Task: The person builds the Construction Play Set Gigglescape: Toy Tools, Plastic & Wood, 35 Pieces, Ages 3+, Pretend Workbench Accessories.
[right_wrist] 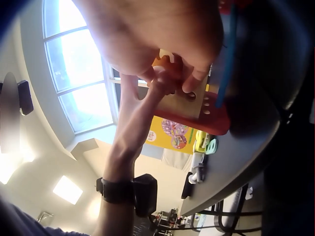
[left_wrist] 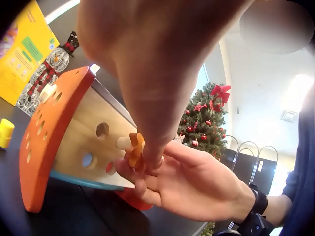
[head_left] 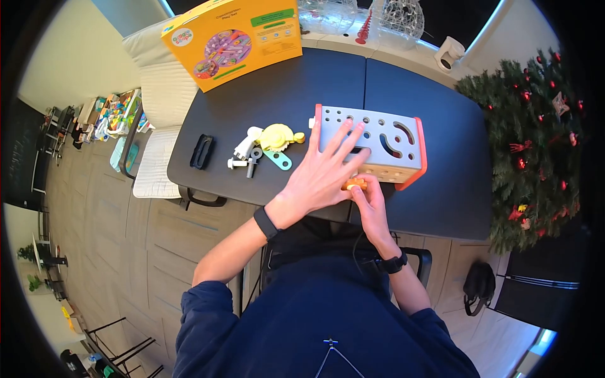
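A wooden toy box (head_left: 368, 135) with a grey, holed top and orange-red end panels stands on the table. My left hand (head_left: 320, 173) lies across its top with fingers spread, and the left thumb reaches down the near side. At that side my right hand (head_left: 372, 205) pinches a small orange toothed piece (head_left: 355, 184) between thumb and fingers. In the left wrist view, the orange piece (left_wrist: 135, 151) sits at a cream peg (left_wrist: 124, 143) by the holed wooden side. The right wrist view shows the left thumb right beside the orange piece (right_wrist: 166, 64).
Left of the box lie yellow and white toy parts (head_left: 277, 135), a teal link (head_left: 278, 160), a grey bolt (head_left: 251, 167) and a black case (head_left: 201, 152). A yellow carton (head_left: 233, 41) stands behind. A decorated tree (head_left: 520, 151) flanks the table's right side.
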Action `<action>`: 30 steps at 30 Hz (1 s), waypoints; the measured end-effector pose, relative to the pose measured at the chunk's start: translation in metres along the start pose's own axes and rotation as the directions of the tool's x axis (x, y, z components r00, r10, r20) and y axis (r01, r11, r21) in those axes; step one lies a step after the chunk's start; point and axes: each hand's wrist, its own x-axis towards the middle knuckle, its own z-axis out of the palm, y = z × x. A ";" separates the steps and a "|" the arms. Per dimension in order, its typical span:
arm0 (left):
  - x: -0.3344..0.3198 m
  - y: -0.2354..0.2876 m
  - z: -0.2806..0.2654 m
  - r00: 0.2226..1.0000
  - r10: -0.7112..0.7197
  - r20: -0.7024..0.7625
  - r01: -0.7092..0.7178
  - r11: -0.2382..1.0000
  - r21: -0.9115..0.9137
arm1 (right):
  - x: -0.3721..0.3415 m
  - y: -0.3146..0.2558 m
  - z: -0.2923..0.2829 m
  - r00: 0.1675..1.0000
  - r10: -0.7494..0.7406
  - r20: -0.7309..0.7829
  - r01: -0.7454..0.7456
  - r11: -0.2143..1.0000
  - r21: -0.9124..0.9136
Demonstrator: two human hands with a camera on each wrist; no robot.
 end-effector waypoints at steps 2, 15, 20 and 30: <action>-0.010 0.003 0.002 1.000 0.011 -0.011 -0.011 1.000 -0.013 | -0.002 0.001 0.001 1.000 -0.024 0.002 0.024 1.000 -0.020; -0.076 0.016 -0.021 0.971 -0.237 0.009 0.224 0.901 -0.371 | -0.010 -0.028 0.019 0.919 0.110 0.378 -0.014 0.969 -0.247; -0.104 -0.012 -0.025 0.840 -0.498 0.217 0.543 0.782 -0.308 | 0.007 -0.027 0.056 0.858 0.144 0.494 0.064 0.923 -0.380; -0.130 -0.071 0.026 0.664 -0.728 0.168 0.748 0.649 -0.142 | 0.007 -0.014 0.038 0.633 0.426 0.647 0.057 0.807 -0.588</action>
